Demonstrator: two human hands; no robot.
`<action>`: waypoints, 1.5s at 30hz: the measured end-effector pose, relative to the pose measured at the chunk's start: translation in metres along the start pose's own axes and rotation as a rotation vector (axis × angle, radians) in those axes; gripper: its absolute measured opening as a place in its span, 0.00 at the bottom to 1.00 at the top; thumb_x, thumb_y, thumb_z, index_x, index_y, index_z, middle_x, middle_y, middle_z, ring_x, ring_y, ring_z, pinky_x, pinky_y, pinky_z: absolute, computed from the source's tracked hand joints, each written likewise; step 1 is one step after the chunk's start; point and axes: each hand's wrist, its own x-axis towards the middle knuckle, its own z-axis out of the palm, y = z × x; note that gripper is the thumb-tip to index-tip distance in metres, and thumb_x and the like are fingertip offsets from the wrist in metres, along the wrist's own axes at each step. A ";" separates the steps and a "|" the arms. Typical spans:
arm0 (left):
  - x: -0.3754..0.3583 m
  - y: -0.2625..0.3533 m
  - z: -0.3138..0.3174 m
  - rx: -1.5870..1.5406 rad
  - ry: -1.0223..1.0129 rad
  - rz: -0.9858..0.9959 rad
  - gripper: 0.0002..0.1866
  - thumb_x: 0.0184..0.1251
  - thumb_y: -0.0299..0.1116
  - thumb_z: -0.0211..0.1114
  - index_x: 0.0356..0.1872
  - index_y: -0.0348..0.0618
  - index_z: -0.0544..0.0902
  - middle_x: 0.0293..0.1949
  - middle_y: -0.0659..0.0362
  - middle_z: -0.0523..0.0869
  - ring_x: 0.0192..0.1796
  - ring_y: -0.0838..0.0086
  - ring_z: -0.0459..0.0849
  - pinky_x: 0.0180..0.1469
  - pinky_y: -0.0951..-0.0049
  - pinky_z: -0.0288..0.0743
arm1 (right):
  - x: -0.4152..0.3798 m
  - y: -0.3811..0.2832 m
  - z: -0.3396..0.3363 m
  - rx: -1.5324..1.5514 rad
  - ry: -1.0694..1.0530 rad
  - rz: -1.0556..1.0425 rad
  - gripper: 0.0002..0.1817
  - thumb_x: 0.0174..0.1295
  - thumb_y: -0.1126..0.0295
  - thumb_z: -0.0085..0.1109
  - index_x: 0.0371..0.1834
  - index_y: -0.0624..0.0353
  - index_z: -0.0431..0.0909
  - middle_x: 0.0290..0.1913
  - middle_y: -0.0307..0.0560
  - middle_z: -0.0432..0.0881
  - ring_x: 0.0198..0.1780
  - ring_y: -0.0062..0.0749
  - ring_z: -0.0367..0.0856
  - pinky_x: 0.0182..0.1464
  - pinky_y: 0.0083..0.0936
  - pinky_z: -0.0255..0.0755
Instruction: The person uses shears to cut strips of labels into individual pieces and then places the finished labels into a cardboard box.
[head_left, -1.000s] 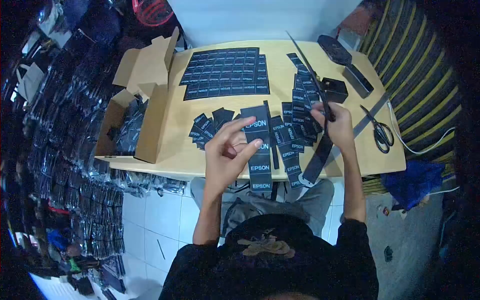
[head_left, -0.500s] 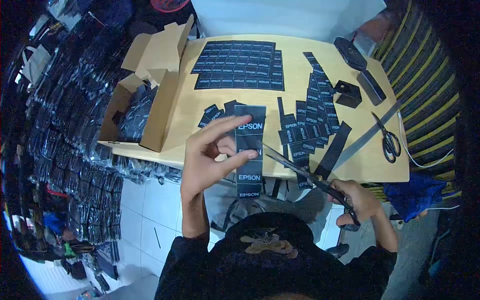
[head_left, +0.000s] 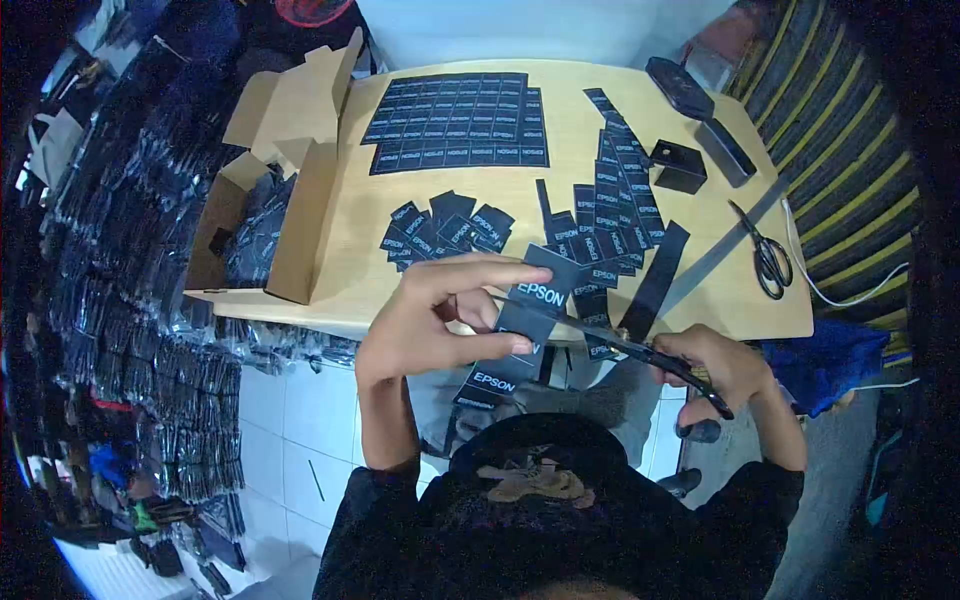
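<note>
Right hand [head_left: 715,365], near right, just off the worktop [head_left: 565,130] edge: fingers closed round the handles of the black scissors [head_left: 645,352]. Scissors' long axis runs from near right to far left, tips pointing left and slightly far. Blades lie across the label strip [head_left: 540,292] between the left index fingertip and thumb; can't tell if they're closed on it.

Left hand [head_left: 415,320], left of the strip: index finger and thumb pinch it, index on the farther part, thumb nearer. Strip is in the air around the near edge of the worktop, near end out over the lap [head_left: 595,410]. Its long axis is tilted: far end leans right, near end points left and toward the body. Looks: narrow, flat, black, repeated white EPSON lettering, thin pale lines between labels. Text slopes with the strip.

Beyond, on the worktop: heap of cut labels [head_left: 453,208] left of centre, overlapping strips [head_left: 610,220] fanned right of centre, plain dark band [head_left: 660,275] beside them, second pair of scissors [head_left: 772,270] farther right. Open cardboard box [head_left: 305,225] far left, black pieces inside. Far side: overlapping EPSON sheets [head_left: 450,110]; black case [head_left: 680,90] at far right.
</note>
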 end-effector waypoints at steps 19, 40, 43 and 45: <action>0.004 0.000 0.000 -0.054 -0.032 0.106 0.28 0.41 0.24 0.76 0.50 0.47 0.82 0.33 0.65 0.83 0.24 0.94 0.72 0.22 0.91 0.60 | -0.001 0.003 0.007 0.154 0.026 0.011 0.23 0.41 0.55 0.72 0.29 0.60 0.72 0.22 0.43 0.73 0.24 0.29 0.73 0.27 0.25 0.64; 0.009 -0.005 -0.001 -0.037 -0.061 0.109 0.29 0.40 0.24 0.77 0.51 0.44 0.81 0.33 0.65 0.84 0.23 0.95 0.71 0.22 0.91 0.59 | -0.002 0.012 0.013 0.116 0.138 0.003 0.21 0.47 0.55 0.70 0.22 0.61 0.72 0.17 0.35 0.70 0.18 0.17 0.65 0.21 0.19 0.57; 0.011 -0.006 -0.001 -0.077 -0.066 0.047 0.31 0.42 0.23 0.76 0.53 0.44 0.79 0.36 0.64 0.84 0.24 0.94 0.72 0.22 0.91 0.63 | -0.001 0.013 0.012 0.094 0.159 0.026 0.20 0.49 0.57 0.69 0.21 0.61 0.72 0.16 0.35 0.69 0.18 0.18 0.63 0.20 0.21 0.55; 0.013 -0.009 -0.003 -0.097 -0.039 0.038 0.30 0.43 0.23 0.75 0.53 0.43 0.79 0.38 0.64 0.83 0.24 0.94 0.72 0.23 0.90 0.63 | 0.002 0.010 0.014 0.098 0.201 0.061 0.19 0.50 0.59 0.70 0.19 0.60 0.71 0.14 0.36 0.65 0.18 0.18 0.61 0.20 0.22 0.54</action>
